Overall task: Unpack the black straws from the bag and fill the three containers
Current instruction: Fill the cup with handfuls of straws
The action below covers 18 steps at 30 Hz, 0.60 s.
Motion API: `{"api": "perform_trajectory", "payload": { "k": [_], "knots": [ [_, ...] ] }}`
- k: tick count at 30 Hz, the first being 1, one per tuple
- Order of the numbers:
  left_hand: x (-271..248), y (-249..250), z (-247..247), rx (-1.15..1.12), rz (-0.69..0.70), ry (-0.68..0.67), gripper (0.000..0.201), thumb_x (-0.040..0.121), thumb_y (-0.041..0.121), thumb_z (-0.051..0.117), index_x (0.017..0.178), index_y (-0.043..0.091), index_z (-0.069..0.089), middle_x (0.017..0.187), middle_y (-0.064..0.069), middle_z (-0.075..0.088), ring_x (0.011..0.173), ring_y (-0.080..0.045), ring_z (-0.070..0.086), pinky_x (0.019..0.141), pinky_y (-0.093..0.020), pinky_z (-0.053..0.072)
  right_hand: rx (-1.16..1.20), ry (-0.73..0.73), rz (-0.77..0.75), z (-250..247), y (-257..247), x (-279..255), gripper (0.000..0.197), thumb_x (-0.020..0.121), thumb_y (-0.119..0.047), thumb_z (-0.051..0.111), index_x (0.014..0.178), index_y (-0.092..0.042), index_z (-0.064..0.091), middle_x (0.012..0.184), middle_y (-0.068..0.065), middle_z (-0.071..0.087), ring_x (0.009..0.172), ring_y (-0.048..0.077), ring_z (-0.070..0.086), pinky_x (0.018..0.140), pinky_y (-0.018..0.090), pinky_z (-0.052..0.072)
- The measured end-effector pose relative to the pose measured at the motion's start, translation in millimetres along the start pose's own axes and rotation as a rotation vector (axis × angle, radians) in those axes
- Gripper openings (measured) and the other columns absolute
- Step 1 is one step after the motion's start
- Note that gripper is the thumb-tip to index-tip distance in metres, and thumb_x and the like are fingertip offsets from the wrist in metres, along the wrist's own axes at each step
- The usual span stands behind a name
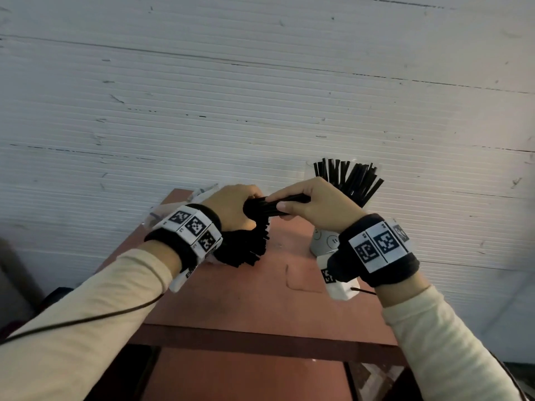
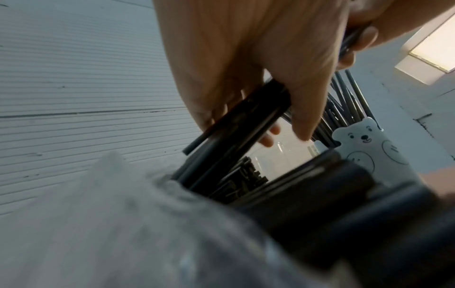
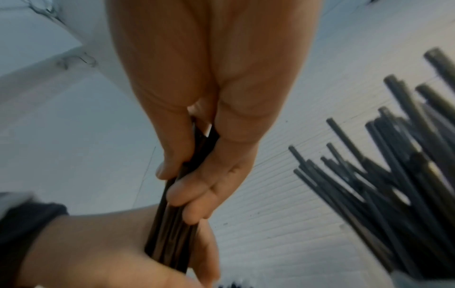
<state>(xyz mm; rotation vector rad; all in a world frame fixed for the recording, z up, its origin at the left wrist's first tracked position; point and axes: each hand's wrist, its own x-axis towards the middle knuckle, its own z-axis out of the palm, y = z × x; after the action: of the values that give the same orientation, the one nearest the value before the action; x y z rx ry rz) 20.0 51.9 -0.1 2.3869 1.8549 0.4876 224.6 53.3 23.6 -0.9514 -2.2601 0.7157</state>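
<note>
Two hands on one bundle of black straws (image 1: 278, 204) here, held level over the red-brown table (image 1: 260, 296). The left hand (image 1: 231, 206) has its fingers curled round one end, and the right hand (image 1: 315, 202) pinches the other end between thumb and fingers. My guess is it's held sideways like that to square up the ends before dropping it in a container.

Containers: the white bear-print cup (image 2: 369, 148) at the back right is already stuffed, its straws (image 1: 350, 178) fanning out the top. A second bunch of straws (image 1: 246, 247) sits right under the left wrist in what the left wrist view suggests is a clear container (image 2: 283, 154), partly filled. Can't find the third container, it may be hidden behind the right wrist. Crinkly clear plastic behind the left hand is probably the bag (image 1: 185, 201).
</note>
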Motion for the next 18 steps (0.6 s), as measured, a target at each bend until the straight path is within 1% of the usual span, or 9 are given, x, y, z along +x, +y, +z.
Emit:
{"api": "perform_trajectory", "payload": {
  "k": [2, 5, 7, 9, 11, 13, 14, 16, 18],
  "knots": [
    [4, 12, 0, 0.018, 0.039, 0.030, 0.021, 0.086, 0.036, 0.062, 0.099, 0.020, 0.060, 0.088, 0.003, 0.066, 0.087, -0.020, 0.064, 0.073, -0.030, 0.047, -0.028, 0.006, -0.009, -10, -5, -8, 0.023, 0.091, -0.012, 0.064, 0.110, -0.023, 0.073, 0.084, -0.007, 0.073, 0.075, 0.005, 0.070, 0.077, 0.016, 0.051],
    [10, 26, -2, -0.138, 0.055, 0.072, 0.033, 0.092, 0.050, 0.052, 0.086, 0.019, 0.063, 0.079, 0.002, 0.069, 0.076, -0.017, 0.065, 0.069, -0.029, 0.047, 0.000, 0.032, -0.053, -29, -17, -21, 0.025, 0.095, -0.018, 0.061, 0.118, -0.025, 0.069, 0.097, -0.008, 0.072, 0.084, 0.012, 0.071, 0.085, 0.026, 0.056],
    [11, 39, -3, -0.249, 0.063, 0.126, 0.039, 0.092, 0.054, 0.052, 0.076, 0.019, 0.060, 0.071, 0.003, 0.065, 0.069, -0.017, 0.063, 0.067, -0.030, 0.047, -0.027, 0.108, -0.085, -40, -28, -28, 0.028, 0.096, -0.031, 0.058, 0.123, -0.037, 0.063, 0.106, -0.012, 0.069, 0.094, 0.009, 0.068, 0.091, 0.029, 0.054],
    [13, 54, -1, -0.369, 0.075, 0.187, 0.042, 0.091, 0.049, 0.056, 0.063, 0.019, 0.048, 0.058, 0.006, 0.052, 0.056, -0.012, 0.054, 0.058, -0.026, 0.039, -0.084, 0.266, -0.159, -47, -40, -29, 0.035, 0.094, -0.037, 0.059, 0.128, -0.043, 0.056, 0.115, -0.016, 0.062, 0.105, 0.003, 0.061, 0.093, 0.025, 0.051],
    [14, 71, 3, -0.535, 0.096, 0.204, 0.047, 0.090, 0.047, 0.058, 0.057, 0.019, 0.041, 0.051, 0.008, 0.043, 0.045, -0.004, 0.044, 0.051, -0.020, 0.034, -0.082, 0.422, -0.290, -48, -50, -26, 0.043, 0.092, -0.026, 0.063, 0.133, -0.035, 0.052, 0.123, -0.019, 0.052, 0.116, 0.002, 0.053, 0.092, 0.015, 0.046],
    [16, 84, 8, -0.688, 0.110, 0.168, 0.046, 0.088, 0.050, 0.059, 0.059, 0.016, 0.046, 0.052, 0.003, 0.050, 0.047, -0.006, 0.048, 0.056, -0.021, 0.041, -0.097, 0.500, -0.411, -45, -53, -18, 0.046, 0.090, -0.009, 0.060, 0.134, -0.021, 0.050, 0.127, -0.013, 0.049, 0.119, 0.006, 0.051, 0.095, 0.016, 0.045],
    [17, 88, 13, -0.734, 0.099, 0.134, 0.045, 0.088, 0.050, 0.059, 0.061, 0.015, 0.052, 0.056, 0.000, 0.056, 0.054, -0.010, 0.055, 0.062, -0.025, 0.045, -0.111, 0.515, -0.435, -43, -51, -13, 0.044, 0.089, -0.004, 0.057, 0.131, -0.016, 0.052, 0.126, -0.008, 0.050, 0.118, 0.009, 0.053, 0.096, 0.018, 0.046],
    [19, 91, 24, -0.821, 0.052, 0.057, 0.033, 0.086, 0.043, 0.065, 0.073, 0.013, 0.065, 0.070, -0.004, 0.069, 0.071, -0.015, 0.065, 0.078, -0.029, 0.050, -0.149, 0.513, -0.402, -35, -43, -7, 0.034, 0.088, 0.000, 0.053, 0.120, -0.013, 0.059, 0.120, -0.002, 0.056, 0.108, 0.009, 0.058, 0.094, 0.014, 0.045],
    [20, 88, 40, -0.966, 0.012, -0.006, 0.018, 0.083, 0.026, 0.074, 0.090, 0.009, 0.071, 0.089, -0.007, 0.075, 0.089, -0.016, 0.070, 0.091, -0.032, 0.052, -0.252, 0.414, -0.283, -28, -29, -5, 0.027, 0.089, -0.003, 0.052, 0.111, -0.012, 0.065, 0.112, -0.002, 0.062, 0.100, 0.006, 0.058, 0.089, 0.008, 0.042]
  ]
}}
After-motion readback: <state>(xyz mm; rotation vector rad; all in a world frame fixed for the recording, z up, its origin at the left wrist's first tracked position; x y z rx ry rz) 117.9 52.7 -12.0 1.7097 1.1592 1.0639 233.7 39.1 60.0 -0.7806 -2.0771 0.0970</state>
